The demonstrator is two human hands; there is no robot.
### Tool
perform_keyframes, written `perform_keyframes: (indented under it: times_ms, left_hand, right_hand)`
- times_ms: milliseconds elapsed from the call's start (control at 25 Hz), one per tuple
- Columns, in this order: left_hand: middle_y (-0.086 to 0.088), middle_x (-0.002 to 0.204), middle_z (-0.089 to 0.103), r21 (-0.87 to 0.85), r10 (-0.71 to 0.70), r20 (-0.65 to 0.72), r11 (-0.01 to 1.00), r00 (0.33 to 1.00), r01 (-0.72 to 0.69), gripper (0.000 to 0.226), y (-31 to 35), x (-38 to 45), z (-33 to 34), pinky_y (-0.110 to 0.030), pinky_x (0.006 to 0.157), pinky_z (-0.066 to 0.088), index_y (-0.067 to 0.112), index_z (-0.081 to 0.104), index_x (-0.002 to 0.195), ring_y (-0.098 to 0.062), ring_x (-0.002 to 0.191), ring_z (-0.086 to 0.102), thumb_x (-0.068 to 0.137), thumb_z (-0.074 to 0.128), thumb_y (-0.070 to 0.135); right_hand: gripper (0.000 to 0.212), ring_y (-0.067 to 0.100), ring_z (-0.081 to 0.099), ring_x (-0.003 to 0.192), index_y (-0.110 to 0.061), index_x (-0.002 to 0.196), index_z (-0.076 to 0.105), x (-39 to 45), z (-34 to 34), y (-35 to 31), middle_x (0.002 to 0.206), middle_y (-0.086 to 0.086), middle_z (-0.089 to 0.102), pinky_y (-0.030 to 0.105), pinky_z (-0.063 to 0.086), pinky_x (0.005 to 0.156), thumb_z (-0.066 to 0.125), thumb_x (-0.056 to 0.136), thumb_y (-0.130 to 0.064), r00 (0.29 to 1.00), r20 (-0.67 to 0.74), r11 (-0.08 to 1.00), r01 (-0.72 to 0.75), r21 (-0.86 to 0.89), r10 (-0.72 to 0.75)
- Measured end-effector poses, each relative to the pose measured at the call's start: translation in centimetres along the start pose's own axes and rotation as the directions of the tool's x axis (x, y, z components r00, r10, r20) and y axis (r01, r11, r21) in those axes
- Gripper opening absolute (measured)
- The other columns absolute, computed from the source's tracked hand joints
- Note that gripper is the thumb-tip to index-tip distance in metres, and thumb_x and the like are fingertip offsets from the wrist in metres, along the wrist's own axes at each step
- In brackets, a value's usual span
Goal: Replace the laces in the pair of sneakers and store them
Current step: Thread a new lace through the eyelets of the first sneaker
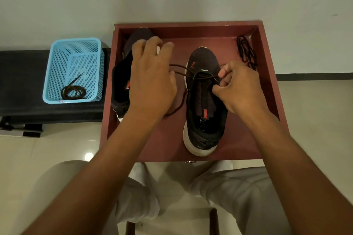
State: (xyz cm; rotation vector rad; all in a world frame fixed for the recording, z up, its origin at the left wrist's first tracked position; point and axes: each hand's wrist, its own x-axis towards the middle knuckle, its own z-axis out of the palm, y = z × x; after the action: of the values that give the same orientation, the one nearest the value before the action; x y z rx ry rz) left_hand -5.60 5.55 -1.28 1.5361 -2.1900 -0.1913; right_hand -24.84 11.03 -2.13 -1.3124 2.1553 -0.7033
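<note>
A black sneaker (205, 105) with a white sole stands upright in the maroon wooden tray (191, 24), toe pointing away. A dark lace (181, 67) crosses its front eyelets. My right hand (238, 89) pinches the lace at the shoe's right side. Two strands run taut leftward to my left hand (152, 78), which holds them under its thumb side, fingers spread above the second sneaker (121, 84). That second sneaker lies on its side at the tray's left. Loose lace curves down onto the tray floor between the shoes.
A bundle of black laces (246, 53) lies in the tray's far right corner. A light blue plastic basket (57, 57) holding a coiled dark lace (73, 91) sits on a black bench (21, 82) to the left. My knees are below the tray.
</note>
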Motion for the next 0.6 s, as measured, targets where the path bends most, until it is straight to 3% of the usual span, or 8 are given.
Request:
perform_keyframes:
  times_ms: [120,240,440,600]
  left_hand:
    - [-0.002,0.113,0.067,0.037,0.168,0.018,0.985,0.986,-0.169,0.022,0.6,-0.3,2.4,-0.048,0.102,0.041,0.017,0.079,0.105,-0.030,0.120,0.051,0.087,0.068,0.010]
    - [0.000,0.093,0.072,-0.088,0.168,0.072,0.983,0.983,-0.161,0.012,0.3,-0.3,4.5,-0.045,0.088,0.050,0.015,0.081,0.095,-0.026,0.102,0.059,0.085,0.074,0.012]
    - [0.005,0.097,0.074,-0.373,-0.023,0.160,0.924,0.987,0.082,0.011,0.0,0.0,5.5,-0.023,0.087,0.052,0.014,0.078,0.098,-0.010,0.093,0.067,0.093,0.069,0.010]
    - [0.009,0.088,0.073,-0.522,-0.255,0.180,0.794,0.950,0.312,0.011,0.4,-0.7,5.9,-0.020,0.082,0.055,0.012,0.072,0.093,-0.002,0.086,0.068,0.097,0.063,0.010]
  right_hand:
    - [0.029,0.006,0.060,0.060,-0.023,0.093,0.060,0.2,-0.1,0.1,0.071,-0.006,0.065,0.025,0.051,0.061,0.082,0.081,-0.009,0.999,0.037,1.000,0.019,-0.014,-0.019]
    - [0.029,0.005,0.059,0.058,-0.023,0.093,0.061,0.4,0.1,0.2,0.071,-0.007,0.065,0.020,0.045,0.058,0.082,0.080,-0.009,0.999,0.043,1.000,0.015,-0.010,-0.015]
    - [0.027,0.003,0.057,0.059,-0.022,0.095,0.062,0.4,0.2,0.1,0.071,-0.008,0.062,0.018,0.043,0.059,0.081,0.080,-0.010,0.999,0.046,0.999,0.030,-0.040,-0.028]
    - [0.026,0.004,0.058,0.060,-0.021,0.097,0.064,0.3,0.0,0.2,0.071,-0.009,0.062,0.020,0.048,0.061,0.081,0.081,-0.009,0.999,0.034,1.000,-0.006,-0.010,0.006]
